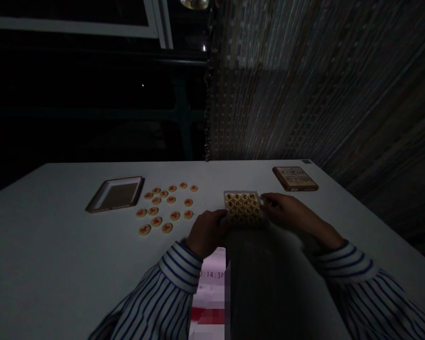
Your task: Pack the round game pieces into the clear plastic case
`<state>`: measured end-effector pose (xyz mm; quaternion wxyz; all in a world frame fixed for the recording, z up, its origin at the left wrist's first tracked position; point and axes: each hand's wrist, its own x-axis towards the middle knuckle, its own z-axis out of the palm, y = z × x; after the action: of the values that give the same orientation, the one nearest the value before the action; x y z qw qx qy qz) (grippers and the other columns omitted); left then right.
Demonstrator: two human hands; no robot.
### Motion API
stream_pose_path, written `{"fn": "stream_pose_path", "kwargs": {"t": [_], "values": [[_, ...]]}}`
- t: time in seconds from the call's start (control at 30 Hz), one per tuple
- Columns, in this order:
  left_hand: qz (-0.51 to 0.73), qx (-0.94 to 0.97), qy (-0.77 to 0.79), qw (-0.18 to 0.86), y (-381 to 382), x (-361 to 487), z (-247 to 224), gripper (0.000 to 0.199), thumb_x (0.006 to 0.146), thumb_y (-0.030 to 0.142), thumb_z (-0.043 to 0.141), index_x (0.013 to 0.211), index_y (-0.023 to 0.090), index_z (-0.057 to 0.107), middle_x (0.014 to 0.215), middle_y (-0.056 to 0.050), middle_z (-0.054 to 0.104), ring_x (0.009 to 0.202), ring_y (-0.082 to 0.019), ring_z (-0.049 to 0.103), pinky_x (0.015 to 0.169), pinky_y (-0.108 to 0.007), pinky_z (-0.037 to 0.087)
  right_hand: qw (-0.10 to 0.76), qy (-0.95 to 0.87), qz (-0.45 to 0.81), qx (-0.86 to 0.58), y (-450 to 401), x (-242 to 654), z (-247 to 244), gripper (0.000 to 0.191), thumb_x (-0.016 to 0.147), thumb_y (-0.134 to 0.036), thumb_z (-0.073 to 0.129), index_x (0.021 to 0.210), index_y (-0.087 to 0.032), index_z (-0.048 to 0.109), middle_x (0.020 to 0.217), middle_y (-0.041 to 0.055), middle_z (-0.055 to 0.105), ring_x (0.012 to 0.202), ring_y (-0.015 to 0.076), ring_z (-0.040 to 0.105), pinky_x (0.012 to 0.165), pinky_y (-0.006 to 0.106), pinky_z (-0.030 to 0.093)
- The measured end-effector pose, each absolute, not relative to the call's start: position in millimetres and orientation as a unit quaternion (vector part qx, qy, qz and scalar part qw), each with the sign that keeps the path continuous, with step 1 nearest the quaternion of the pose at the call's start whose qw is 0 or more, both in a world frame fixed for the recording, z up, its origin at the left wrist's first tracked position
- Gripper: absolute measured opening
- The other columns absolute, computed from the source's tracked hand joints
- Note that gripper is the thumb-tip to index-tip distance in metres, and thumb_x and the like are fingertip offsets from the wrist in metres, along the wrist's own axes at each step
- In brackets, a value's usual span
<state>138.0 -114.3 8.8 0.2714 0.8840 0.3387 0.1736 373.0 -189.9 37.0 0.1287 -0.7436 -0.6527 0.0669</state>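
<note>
Small tray [241, 192], seen from within the room: rows of black-marked discs [244, 205] fill it. The left hand [207, 230] grips its left edge; the right hand [286, 208], fingers narrowed, holds its right edge. Left of the tray, red-marked discs [174, 216] lie scattered on the white table [56, 250], with a shallow open box [120, 196] beyond them; right of the tray, farther off, a printed box [296, 178].

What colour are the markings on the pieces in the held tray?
Black; the pieces show best in the head view.
</note>
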Motion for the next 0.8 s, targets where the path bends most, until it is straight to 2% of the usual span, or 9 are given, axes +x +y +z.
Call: {"fn": "stream_pose_path", "kwargs": {"t": [0.1,0.3,0.5,0.8], "values": [[0.168,0.886,0.332,0.277,-115,138,11,0.034,0.082,0.035,0.042,0.109,0.022,0.057,0.095,-0.006,0.065,0.083,-0.019,0.059,0.07,-0.031,0.044,0.169,-0.644,0.123,-0.736,-208,369,30,0.04,0.078,-0.038,0.046,0.113,-0.019,0.05,0.091,0.0067,0.064,0.072,0.0161,0.06,0.061,0.024,0.043],[0.169,0.888,0.332,0.271,-116,138,11,0.033,0.081,0.034,0.043,0.107,0.02,0.058,0.095,-0.006,0.065,0.084,-0.019,0.059,0.07,-0.03,0.044,0.202,-0.643,0.161,-0.721,-222,361,15,0.053,0.074,-0.03,0.051,0.125,-0.019,0.04,0.097,0.0077,0.062,0.079,0.0167,0.06,0.068,0.026,0.046],[0.181,0.896,0.327,0.24,-115,138,7,0.029,0.08,0.031,0.045,0.105,0.022,0.058,0.092,-0.005,0.065,0.081,-0.018,0.058,0.069,-0.029,0.042,0.228,-0.664,0.151,-0.696,-222,358,9,0.054,0.074,-0.019,0.047,0.127,-0.018,0.037,0.103,0.0094,0.061,0.085,0.0181,0.06,0.074,0.029,0.047],[0.181,0.893,0.347,0.225,-116,138,11,0.028,0.079,0.029,0.047,0.103,0.023,0.059,0.088,-0.004,0.065,0.078,-0.018,0.058,0.065,-0.027,0.042,0.243,-0.674,0.144,-0.683,-217,357,6,0.053,0.074,-0.017,0.046,0.127,-0.017,0.039,0.11,0.0104,0.059,0.094,0.0212,0.058,0.08,0.035,0.047]]}}
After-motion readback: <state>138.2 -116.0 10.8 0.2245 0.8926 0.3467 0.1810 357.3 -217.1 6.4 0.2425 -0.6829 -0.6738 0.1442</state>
